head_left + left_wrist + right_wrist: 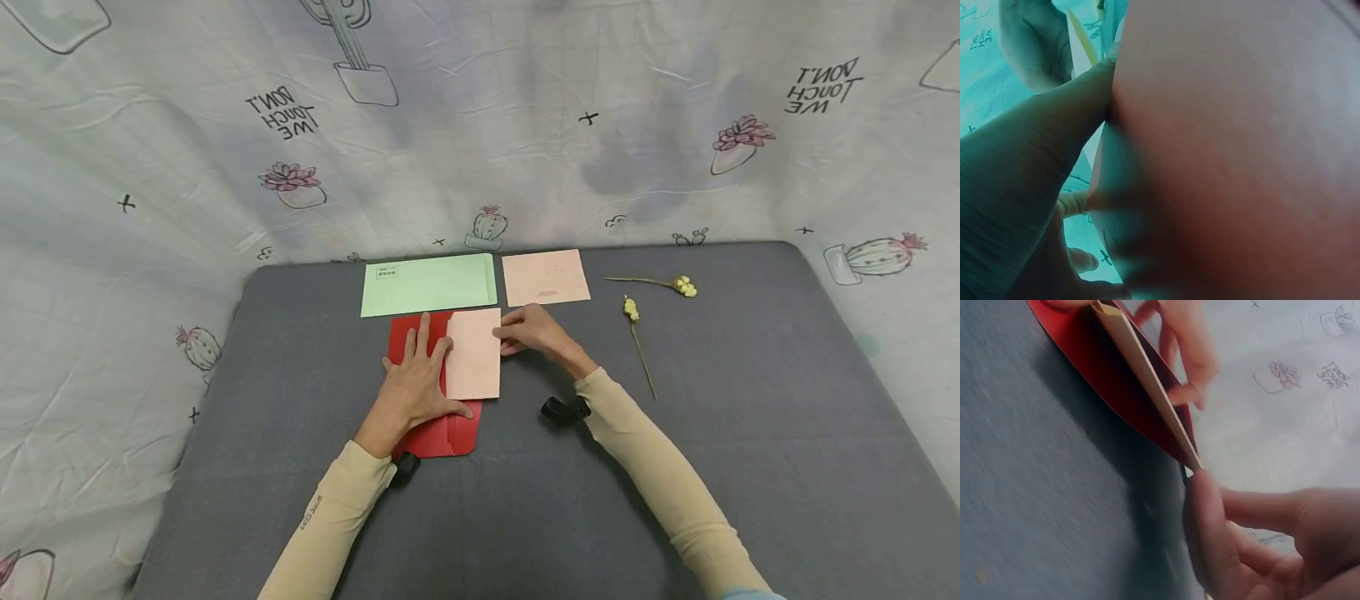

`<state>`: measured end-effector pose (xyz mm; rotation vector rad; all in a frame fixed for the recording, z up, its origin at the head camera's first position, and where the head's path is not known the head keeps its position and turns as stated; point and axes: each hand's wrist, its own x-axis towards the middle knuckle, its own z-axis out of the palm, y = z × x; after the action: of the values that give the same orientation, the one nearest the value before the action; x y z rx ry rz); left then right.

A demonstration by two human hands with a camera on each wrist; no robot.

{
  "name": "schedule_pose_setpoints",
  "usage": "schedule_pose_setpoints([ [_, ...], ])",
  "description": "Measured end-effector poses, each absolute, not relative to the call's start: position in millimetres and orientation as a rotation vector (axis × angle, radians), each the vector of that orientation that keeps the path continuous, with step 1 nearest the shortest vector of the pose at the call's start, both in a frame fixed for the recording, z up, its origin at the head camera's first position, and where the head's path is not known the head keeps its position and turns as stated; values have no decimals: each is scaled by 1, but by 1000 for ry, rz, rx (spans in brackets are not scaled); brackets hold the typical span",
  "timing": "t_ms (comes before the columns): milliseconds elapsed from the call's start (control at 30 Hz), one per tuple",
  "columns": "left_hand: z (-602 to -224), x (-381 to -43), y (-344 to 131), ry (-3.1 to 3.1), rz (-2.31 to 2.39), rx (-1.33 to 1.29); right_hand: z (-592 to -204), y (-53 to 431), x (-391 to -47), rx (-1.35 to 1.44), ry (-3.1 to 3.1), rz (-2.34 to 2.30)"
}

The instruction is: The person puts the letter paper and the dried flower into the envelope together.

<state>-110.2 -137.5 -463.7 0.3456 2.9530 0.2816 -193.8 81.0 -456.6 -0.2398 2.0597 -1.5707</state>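
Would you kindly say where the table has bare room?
The grey table is bare right of the yellow flowers and at the front, between the sleeves. Crowded: around the left hand, right hand, red envelope and held pink card.

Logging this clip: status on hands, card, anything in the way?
Left hand spread on red envelope. Right hand pinches pink card by its right edge. Card overlaps envelope. Flowers off right, apparently not in the way.
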Motion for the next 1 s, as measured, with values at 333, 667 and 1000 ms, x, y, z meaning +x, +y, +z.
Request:
schedule_pose_setpoints([
  [333,-466,-110,-136,2948,278,343,-466,75,-188,-215,2092,-1627],
  [667,-466,-110,-135,2952,274,338,-474,53,-180,-127,2197,-1734],
  [1000,-462,-110,-135,2947,271,330,-474,34,-170,-244,2469,-1646],
])
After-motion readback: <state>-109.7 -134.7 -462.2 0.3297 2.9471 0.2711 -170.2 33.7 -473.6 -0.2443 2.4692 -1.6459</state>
